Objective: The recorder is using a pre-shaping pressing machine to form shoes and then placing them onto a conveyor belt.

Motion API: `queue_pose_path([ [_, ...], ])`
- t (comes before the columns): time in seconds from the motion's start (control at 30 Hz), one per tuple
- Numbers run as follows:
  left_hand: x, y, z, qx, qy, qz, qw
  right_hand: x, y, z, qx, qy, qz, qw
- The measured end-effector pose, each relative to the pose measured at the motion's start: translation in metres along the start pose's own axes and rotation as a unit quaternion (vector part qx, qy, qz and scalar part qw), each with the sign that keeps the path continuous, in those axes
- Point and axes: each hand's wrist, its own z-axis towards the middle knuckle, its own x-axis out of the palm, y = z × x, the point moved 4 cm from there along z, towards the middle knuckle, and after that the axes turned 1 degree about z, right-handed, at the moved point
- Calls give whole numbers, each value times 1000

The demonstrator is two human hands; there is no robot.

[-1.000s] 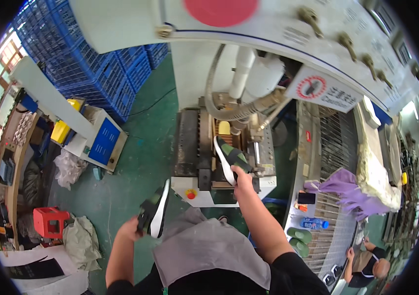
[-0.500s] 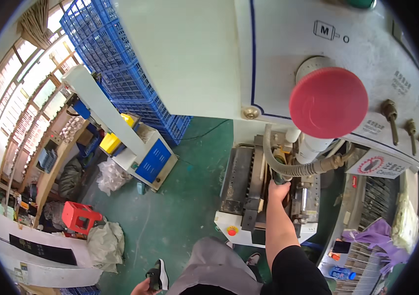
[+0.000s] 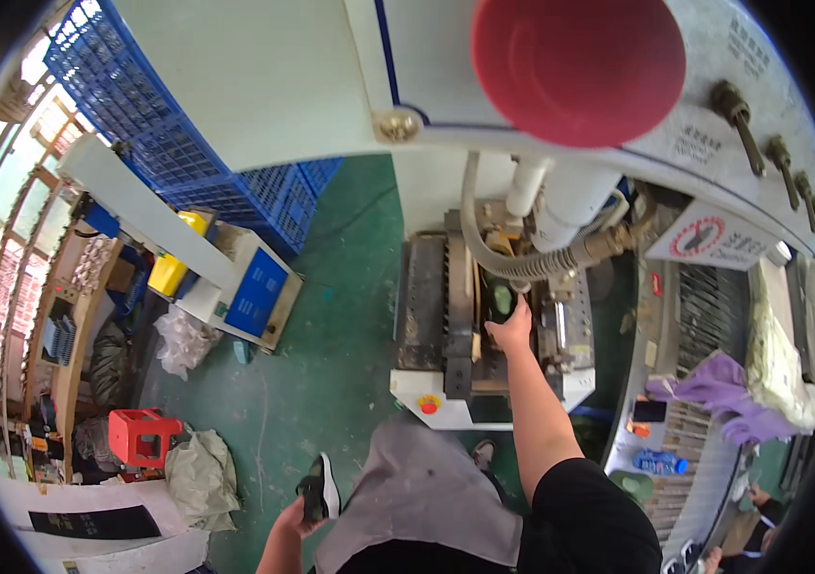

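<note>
A worker's left hand (image 3: 297, 521) closes around a dark white-soled shoe (image 3: 320, 486) beside a grey apron (image 3: 417, 497), while the right hand (image 3: 513, 327), thumb spread, touches the near end of a green-patched shoe (image 3: 500, 299) in a machine's (image 3: 424, 390) central slot, beyond its front edge; whether it grips is unclear. The pair should prove light, soft in the upper, stiffer at the sole, best held by the heel. A red-ringed warning sign (image 3: 704, 239) bears dark lettering; neither shoe shows a legible brand.
</note>
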Motion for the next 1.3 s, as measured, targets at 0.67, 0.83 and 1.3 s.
queue_pose_path([
  [0.67,137,-57,252,-294,172,-49,939,-219,-40,-420,271,-63,173,945],
  [0.83,81,-54,174,-234,161,184,941,-219,-63,-440,283,-12,147,948],
  [1.3,258,130,50,73,214,581,782,-304,-126,-418,236,180,333,895],
])
